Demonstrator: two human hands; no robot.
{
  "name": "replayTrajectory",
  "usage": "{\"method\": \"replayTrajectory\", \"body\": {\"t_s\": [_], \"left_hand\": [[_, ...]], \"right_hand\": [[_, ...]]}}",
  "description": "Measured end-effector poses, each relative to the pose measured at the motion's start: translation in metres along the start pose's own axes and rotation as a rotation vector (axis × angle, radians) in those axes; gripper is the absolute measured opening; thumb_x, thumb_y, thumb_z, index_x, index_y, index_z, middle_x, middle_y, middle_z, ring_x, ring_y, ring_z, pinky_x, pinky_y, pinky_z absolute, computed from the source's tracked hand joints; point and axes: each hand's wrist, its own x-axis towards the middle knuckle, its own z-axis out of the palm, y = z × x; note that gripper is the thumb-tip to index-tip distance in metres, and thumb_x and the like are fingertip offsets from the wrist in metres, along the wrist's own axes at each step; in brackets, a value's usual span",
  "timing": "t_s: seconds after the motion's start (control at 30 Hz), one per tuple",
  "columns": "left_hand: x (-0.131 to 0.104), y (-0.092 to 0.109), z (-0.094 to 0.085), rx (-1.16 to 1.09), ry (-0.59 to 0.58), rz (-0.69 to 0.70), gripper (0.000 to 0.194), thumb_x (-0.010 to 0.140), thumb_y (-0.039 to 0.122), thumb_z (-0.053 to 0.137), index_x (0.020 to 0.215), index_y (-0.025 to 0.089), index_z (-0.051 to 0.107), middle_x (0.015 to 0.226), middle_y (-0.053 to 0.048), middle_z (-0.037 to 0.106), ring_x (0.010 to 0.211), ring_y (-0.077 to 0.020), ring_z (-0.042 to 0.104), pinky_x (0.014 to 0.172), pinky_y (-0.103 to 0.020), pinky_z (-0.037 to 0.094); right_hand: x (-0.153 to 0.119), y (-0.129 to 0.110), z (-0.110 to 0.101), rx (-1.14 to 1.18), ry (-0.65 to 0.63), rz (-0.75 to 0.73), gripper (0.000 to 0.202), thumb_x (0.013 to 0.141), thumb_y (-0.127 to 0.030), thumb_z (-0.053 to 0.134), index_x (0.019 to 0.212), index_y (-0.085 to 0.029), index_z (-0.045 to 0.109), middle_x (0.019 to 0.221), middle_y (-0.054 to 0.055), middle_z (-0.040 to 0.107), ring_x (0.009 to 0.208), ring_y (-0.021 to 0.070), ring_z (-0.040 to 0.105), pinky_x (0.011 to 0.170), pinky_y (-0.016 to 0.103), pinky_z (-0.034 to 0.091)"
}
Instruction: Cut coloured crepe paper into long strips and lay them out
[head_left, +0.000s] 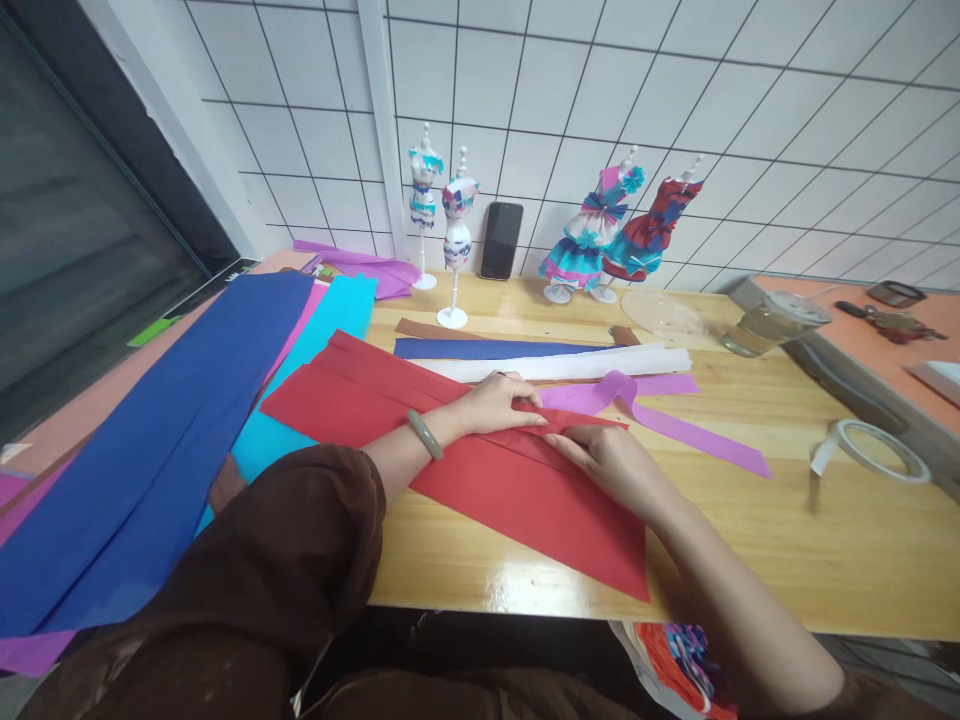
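A wide sheet of red crepe paper [517,500] lies at a slant across the table in front of me, with long creases running along it. Near its far right edge, my left hand [495,405], a bangle on its wrist, grips a narrow fold between thumb and fingers. Close beside it, my right hand [604,458] pinches the same fold, fingers curled under and partly hidden. Just beyond the hands are a purple paper strip [697,437] with a curled loop, a white strip [570,364] and a dark blue strip [480,348].
Blue crepe paper [172,420] and turquoise crepe paper [349,310] are stacked at the left. Small dress forms [456,225], a phone [502,240] and dressed forms [652,230] stand along the tiled wall. At the right are a cup [776,322] and a tape roll [881,452].
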Motion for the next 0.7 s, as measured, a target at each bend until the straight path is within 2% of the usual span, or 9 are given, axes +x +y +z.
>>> {"method": "replayTrajectory", "body": {"t_s": [0.23,0.33,0.43,0.57,0.7], "left_hand": [[0.001,0.001,0.0,0.005,0.011,0.027,0.023,0.072,0.04,0.065,0.081,0.019,0.066,0.082,-0.003,0.06,0.084,-0.015,0.054,0.079,-0.026,0.04],[0.001,0.004,-0.007,0.008,-0.009,0.031,0.026,0.072,0.043,0.064,0.083,0.019,0.067,0.08,-0.003,0.061,0.083,-0.0149,0.055,0.078,-0.026,0.04],[0.0,0.003,-0.022,0.02,-0.061,0.01,0.033,0.074,0.048,0.059,0.083,0.018,0.068,0.075,-0.003,0.061,0.077,-0.0146,0.055,0.072,-0.025,0.04],[-0.002,-0.006,-0.044,0.04,-0.204,-0.076,0.039,0.072,0.054,0.057,0.074,0.016,0.066,0.069,-0.002,0.061,0.066,-0.0133,0.053,0.06,-0.024,0.036],[-0.004,-0.016,-0.054,0.007,-0.288,-0.111,0.036,0.072,0.05,0.057,0.064,0.015,0.06,0.062,0.0,0.055,0.059,-0.011,0.047,0.055,-0.023,0.032]], "right_hand": [[-0.001,0.002,0.002,-0.001,0.029,-0.009,0.047,0.086,-0.054,0.038,0.055,-0.02,0.05,0.052,0.001,0.055,0.05,0.0147,0.047,0.05,0.027,0.031],[-0.002,0.001,0.002,-0.002,0.038,-0.022,0.048,0.086,-0.054,0.037,0.056,-0.02,0.052,0.052,0.001,0.055,0.051,0.0149,0.048,0.051,0.027,0.031],[-0.002,0.0,0.002,-0.005,0.038,-0.012,0.05,0.086,-0.055,0.036,0.056,-0.02,0.054,0.051,0.001,0.056,0.05,0.0148,0.048,0.052,0.027,0.032],[-0.002,0.0,0.001,0.006,0.043,-0.01,0.051,0.085,-0.057,0.035,0.061,-0.02,0.061,0.052,0.002,0.058,0.05,0.0158,0.049,0.051,0.027,0.033],[-0.003,0.0,0.0,0.025,0.042,-0.001,0.051,0.084,-0.058,0.035,0.067,-0.02,0.065,0.055,0.004,0.061,0.052,0.0168,0.051,0.053,0.028,0.035]]}}
